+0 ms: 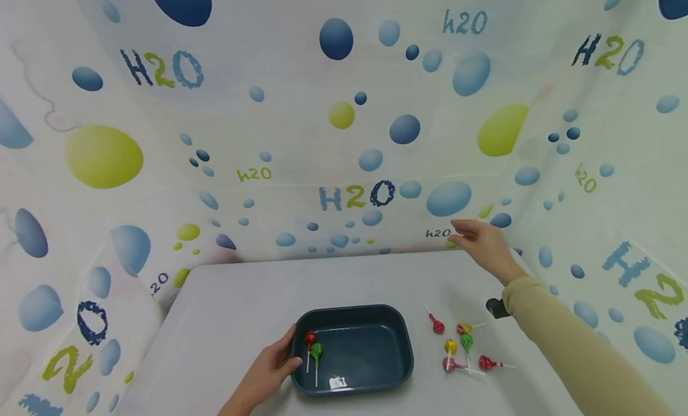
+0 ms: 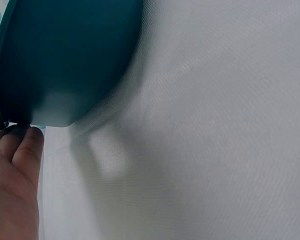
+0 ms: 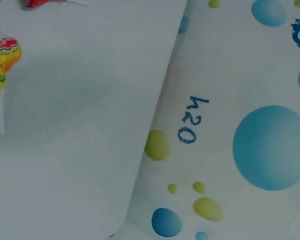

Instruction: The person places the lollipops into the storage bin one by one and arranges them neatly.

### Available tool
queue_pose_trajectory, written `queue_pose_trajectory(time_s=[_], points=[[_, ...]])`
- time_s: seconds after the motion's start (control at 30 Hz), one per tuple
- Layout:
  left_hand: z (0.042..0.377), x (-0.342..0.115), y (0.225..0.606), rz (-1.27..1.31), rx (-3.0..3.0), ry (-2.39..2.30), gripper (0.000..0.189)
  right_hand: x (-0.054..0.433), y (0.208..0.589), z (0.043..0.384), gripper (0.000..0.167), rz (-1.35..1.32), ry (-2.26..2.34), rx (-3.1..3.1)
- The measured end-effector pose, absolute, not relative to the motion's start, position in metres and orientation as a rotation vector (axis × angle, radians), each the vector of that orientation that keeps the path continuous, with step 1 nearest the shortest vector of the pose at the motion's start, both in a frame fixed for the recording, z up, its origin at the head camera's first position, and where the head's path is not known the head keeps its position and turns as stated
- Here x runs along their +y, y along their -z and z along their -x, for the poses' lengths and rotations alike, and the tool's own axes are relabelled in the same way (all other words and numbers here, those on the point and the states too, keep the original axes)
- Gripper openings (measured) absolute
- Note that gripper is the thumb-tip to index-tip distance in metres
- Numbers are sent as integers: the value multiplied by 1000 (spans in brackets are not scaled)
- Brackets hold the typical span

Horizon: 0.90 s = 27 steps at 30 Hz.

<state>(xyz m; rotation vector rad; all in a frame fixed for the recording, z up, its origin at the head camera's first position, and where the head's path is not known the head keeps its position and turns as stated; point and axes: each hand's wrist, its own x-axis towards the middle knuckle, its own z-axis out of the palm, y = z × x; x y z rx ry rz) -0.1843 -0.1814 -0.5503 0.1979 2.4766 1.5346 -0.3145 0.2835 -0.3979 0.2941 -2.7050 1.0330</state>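
Note:
A dark blue-green tray (image 1: 355, 391) stands on the white table. At its left side my left hand (image 1: 263, 368) grips the rim, with the thumb over the edge; the left wrist view shows the fingers (image 2: 27, 150) against the tray's outer wall (image 2: 70, 65). Inside, along the left wall, lie a red lollipop (image 1: 310, 338) and a green lollipop (image 1: 317, 349). My right hand (image 1: 484, 246) is raised above the table's far right part, fingers extended and holding nothing. Nearer me than that hand lie several lollipops, among them a green one (image 1: 466, 342) and a yellow one (image 3: 6, 55).
A red lollipop (image 1: 438, 327) lies nearest the tray's right side, and another red one (image 1: 486, 362) lies farthest right. Behind the white table (image 1: 242, 296) hangs a patterned curtain (image 1: 290, 129) with blue and green spots, which also surrounds both sides.

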Motion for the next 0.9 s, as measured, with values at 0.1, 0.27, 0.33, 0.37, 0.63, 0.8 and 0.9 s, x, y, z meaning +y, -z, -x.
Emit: queue_pose_trajectory(time_s=[0.1, 0.27, 0.33, 0.37, 0.63, 0.8, 0.9], points=[[184, -181, 551, -194, 2480, -1538, 80, 294, 410, 311, 44, -299, -1005, -2736], [185, -181, 551, -194, 2481, -1543, 79, 306, 446, 296, 42, -288, -958, -2830], [185, -181, 551, -197, 2483, -1544, 79, 310, 462, 287, 40, -271, -955, -2866], [185, -181, 551, -197, 2486, -1544, 79, 312, 470, 282, 39, -262, -962, -2881], [186, -179, 553, -205, 2507, -1550, 77, 331, 525, 224, 39, -128, -993, -2961], [188, -179, 552, -185, 2512, -1548, 75, 344, 547, 193, 31, -113, -981, -3060], [187, -179, 553, -161, 2511, -1537, 75, 350, 557, 181, 30, -264, -905, -3102]])
